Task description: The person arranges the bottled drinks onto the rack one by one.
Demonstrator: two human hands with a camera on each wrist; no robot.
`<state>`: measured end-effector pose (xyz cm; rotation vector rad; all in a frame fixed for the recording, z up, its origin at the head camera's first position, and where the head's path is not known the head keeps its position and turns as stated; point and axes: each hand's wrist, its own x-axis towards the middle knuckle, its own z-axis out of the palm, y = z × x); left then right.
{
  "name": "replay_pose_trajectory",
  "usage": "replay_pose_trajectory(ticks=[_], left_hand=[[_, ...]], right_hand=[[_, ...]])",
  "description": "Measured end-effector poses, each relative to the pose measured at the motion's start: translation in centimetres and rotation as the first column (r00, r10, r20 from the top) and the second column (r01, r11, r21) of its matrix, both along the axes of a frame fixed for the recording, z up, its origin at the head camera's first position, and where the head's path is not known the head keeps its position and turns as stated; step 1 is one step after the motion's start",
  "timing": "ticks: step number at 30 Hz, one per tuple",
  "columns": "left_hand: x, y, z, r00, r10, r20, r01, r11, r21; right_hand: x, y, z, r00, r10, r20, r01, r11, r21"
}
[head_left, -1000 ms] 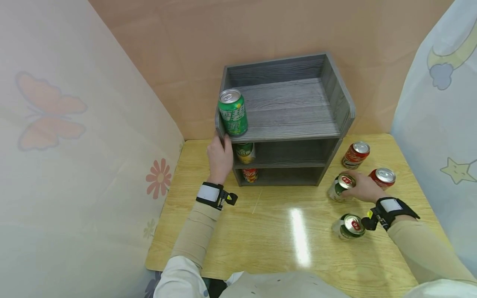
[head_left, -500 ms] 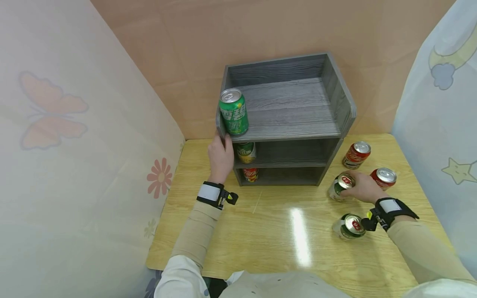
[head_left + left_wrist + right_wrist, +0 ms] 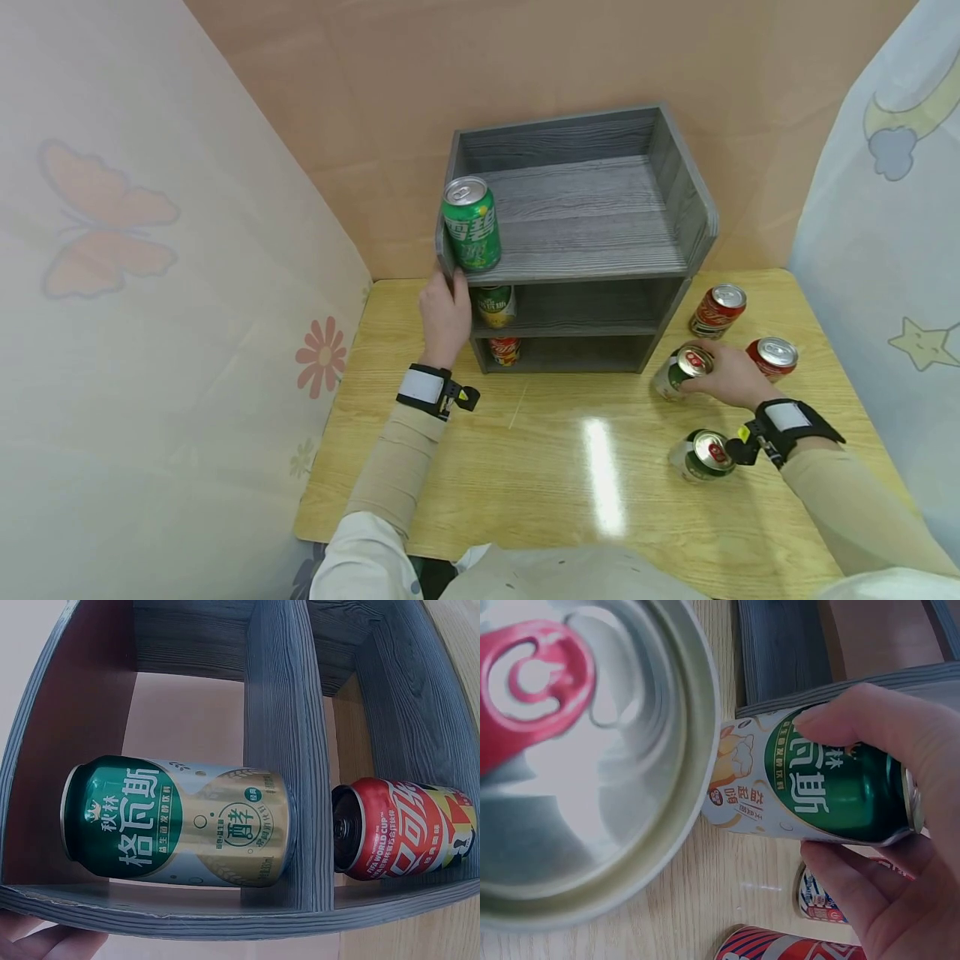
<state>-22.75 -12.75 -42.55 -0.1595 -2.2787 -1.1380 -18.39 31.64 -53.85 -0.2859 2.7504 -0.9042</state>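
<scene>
My left hand (image 3: 444,325) holds the left side panel of a grey wooden shelf (image 3: 585,200); in the left wrist view, only its fingertips (image 3: 56,943) show, outside that panel. My right hand (image 3: 729,377) grips a green-and-white drink can (image 3: 802,772) round its upper part, thumb on one side and fingers on the other. The can stands near the shelf's right front corner, slightly tilted in the head view; whether its base touches the table I cannot tell. Closer to the person is a similar can (image 3: 701,456), and its lid (image 3: 637,750) looms large in the right wrist view.
Two red cans, one farther back (image 3: 717,312) and one beside my right hand (image 3: 772,360), stand on the wooden table (image 3: 540,475). Down the shelf's left side are a green can (image 3: 472,229) on top, a green-and-gold can (image 3: 180,821) in the middle and a red can (image 3: 405,829) below.
My right hand has shifted the green-and-white can slightly left and toward the shelf in the last half second. The left hand stays at the shelf's side panel.
</scene>
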Motion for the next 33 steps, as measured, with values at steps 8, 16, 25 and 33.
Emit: replay_pose_trajectory(ticks=[8, 16, 25, 33], left_hand=[[-0.1, 0.0, -0.1, 1.0, 0.003, -0.003, -0.003, 1.0, -0.008], [-0.1, 0.0, -0.1, 1.0, -0.001, -0.001, 0.001, 1.0, -0.006], [-0.1, 0.0, -0.1, 1.0, 0.002, -0.005, -0.002, 1.0, 0.002], [-0.1, 0.0, -0.1, 1.0, 0.003, -0.006, -0.003, 1.0, -0.002]], right_hand=[[0.2, -0.5, 0.6, 1.0, 0.001, -0.003, -0.001, 1.0, -0.001], [0.5, -2.0, 2.0, 0.998, 0.006, -0.062, -0.006, 1.0, -0.004], [0.5, -3.2, 2.7, 0.995, 0.032, -0.098, -0.031, 0.999, 0.014], [0.8, -4.2, 4.0, 0.987, 0.054, -0.152, -0.052, 0.998, 0.021]])
